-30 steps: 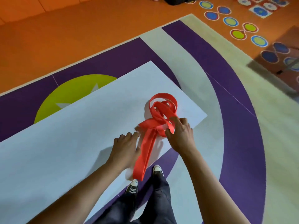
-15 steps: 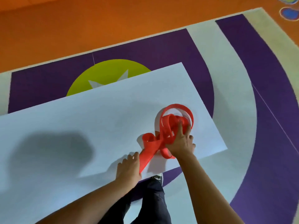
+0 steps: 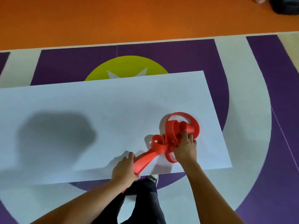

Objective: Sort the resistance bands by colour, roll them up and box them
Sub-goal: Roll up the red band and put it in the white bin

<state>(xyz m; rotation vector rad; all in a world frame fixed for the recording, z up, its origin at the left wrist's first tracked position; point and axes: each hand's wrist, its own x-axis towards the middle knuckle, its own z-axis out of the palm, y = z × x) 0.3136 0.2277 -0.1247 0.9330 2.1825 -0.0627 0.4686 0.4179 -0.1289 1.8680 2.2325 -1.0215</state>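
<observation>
A red resistance band lies in a loose tangle of loops on the right part of a white sheet spread on the floor. My right hand grips the tangled loops from the near side, fingers curled into the band. My left hand holds the band's flat doubled end at the sheet's near edge, with a bit of red showing below the wrist. No box and no other band is in view.
The sheet lies on a purple, cream and orange floor with a yellow-green circle behind it. My legs and one shoe stand just below the sheet's near edge. A dark object sits at the top right corner.
My right hand has worked deeper into the loops and bunched them. My left hand has closed on the band's straight end near the sheet's edge. The view has swung left.
</observation>
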